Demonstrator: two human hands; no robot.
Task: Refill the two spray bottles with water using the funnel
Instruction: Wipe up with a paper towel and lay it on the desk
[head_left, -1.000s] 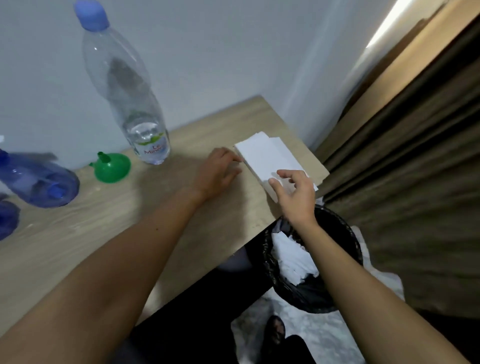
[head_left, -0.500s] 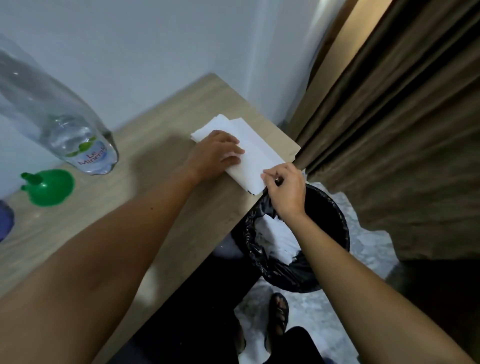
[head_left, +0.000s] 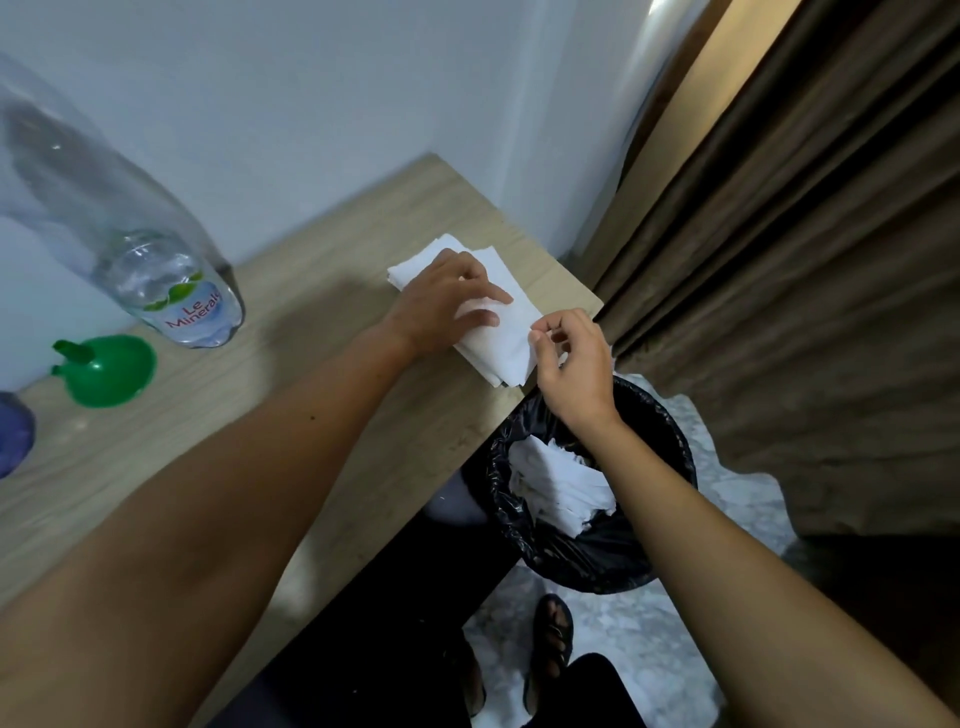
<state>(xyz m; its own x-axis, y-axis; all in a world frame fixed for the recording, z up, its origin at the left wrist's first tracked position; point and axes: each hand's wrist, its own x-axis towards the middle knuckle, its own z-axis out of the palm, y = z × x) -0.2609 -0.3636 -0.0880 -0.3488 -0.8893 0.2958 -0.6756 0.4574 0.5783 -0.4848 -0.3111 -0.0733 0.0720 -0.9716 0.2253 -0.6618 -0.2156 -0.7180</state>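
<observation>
A stack of white tissues (head_left: 506, 338) lies at the right corner of the wooden table (head_left: 332, 415). My left hand (head_left: 441, 301) presses flat on the stack. My right hand (head_left: 569, 364) pinches the near corner of the top tissue between thumb and fingertips. A green funnel (head_left: 109, 370) lies upside down at the left. Behind it stands a clear water bottle (head_left: 171, 291) with a little water in it. A blue spray bottle (head_left: 13, 441) shows only partly at the left edge.
A black-lined waste bin (head_left: 597, 540) with crumpled white tissues stands on the floor below the table's right corner. Brown curtains (head_left: 805, 291) hang at the right. A white wall runs behind the table. My sandalled foot (head_left: 553, 639) is on the floor.
My left hand moved from beside the tissue stack onto it. My right hand closed on the stack's near corner and lifted slightly. The view swung right, so the spray bottles slid out of frame.
</observation>
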